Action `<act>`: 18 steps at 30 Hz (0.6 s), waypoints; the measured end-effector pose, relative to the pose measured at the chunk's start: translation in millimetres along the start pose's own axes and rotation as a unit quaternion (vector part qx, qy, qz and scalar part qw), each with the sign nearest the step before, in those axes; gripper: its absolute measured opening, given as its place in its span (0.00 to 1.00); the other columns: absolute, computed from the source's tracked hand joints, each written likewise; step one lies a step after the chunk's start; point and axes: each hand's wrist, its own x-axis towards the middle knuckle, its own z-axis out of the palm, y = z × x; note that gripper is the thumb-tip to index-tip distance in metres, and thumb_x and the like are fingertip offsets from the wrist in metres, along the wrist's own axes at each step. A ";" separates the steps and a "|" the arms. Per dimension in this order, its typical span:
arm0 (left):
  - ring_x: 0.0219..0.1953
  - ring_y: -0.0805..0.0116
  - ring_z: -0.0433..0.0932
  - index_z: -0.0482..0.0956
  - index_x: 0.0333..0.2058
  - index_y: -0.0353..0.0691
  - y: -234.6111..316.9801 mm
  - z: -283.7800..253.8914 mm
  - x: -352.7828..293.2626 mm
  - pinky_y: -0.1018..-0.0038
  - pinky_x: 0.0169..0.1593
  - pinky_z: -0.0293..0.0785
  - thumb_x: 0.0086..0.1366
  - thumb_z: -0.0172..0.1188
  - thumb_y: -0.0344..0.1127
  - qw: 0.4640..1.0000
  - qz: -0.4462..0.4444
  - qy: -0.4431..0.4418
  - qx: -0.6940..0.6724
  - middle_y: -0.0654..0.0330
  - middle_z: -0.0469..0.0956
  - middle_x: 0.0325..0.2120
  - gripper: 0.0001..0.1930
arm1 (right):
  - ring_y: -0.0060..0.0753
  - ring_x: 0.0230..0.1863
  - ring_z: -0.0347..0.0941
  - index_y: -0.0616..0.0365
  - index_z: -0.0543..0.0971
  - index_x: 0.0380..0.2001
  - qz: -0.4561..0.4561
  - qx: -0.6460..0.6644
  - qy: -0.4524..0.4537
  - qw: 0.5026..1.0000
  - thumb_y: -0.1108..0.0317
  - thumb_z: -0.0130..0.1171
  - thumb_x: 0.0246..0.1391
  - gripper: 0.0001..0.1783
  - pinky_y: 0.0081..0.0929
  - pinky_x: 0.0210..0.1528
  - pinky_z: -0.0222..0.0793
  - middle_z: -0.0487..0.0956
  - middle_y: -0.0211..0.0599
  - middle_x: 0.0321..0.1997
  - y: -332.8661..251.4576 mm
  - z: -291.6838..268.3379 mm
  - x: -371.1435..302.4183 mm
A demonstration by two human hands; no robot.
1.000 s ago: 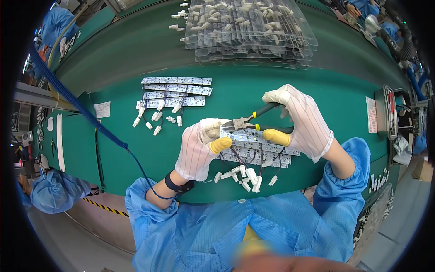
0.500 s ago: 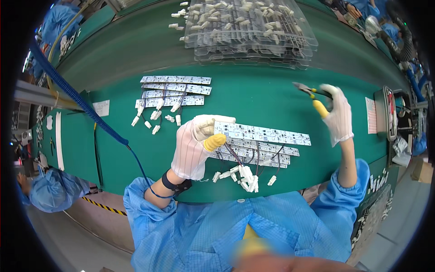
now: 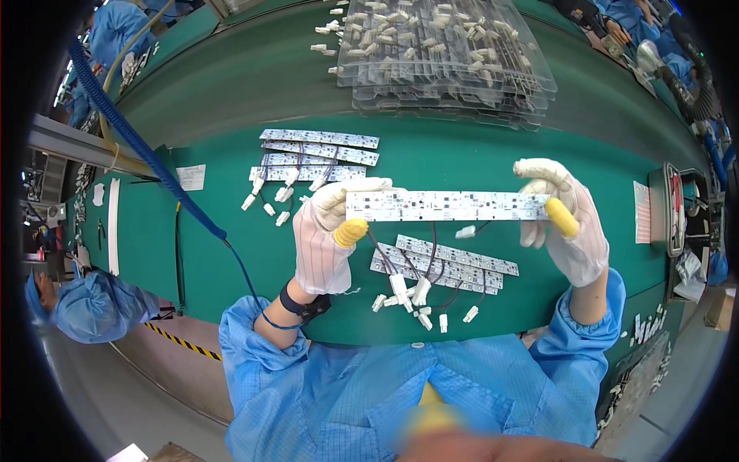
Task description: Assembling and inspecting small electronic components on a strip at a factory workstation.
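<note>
Both hands hold a light strip (image 3: 446,206) above stacked strips (image 3: 446,266).

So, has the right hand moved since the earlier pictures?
Yes. The right hand has come back left from the table's right edge, near the grey tray, and now holds the right end of the white strip board.
</note>
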 end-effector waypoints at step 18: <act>0.35 0.74 0.80 0.75 0.46 0.32 -0.9 0.6 0.0 0.80 0.40 0.73 0.53 0.67 0.43 0.988 0.040 -0.015 0.148 0.57 0.81 0.35 0.26 | 0.39 0.34 0.78 0.65 0.64 0.54 0.064 0.225 0.003 0.972 0.60 0.58 0.55 0.29 0.29 0.30 0.77 0.74 0.39 0.35 18.8 0.1 -0.4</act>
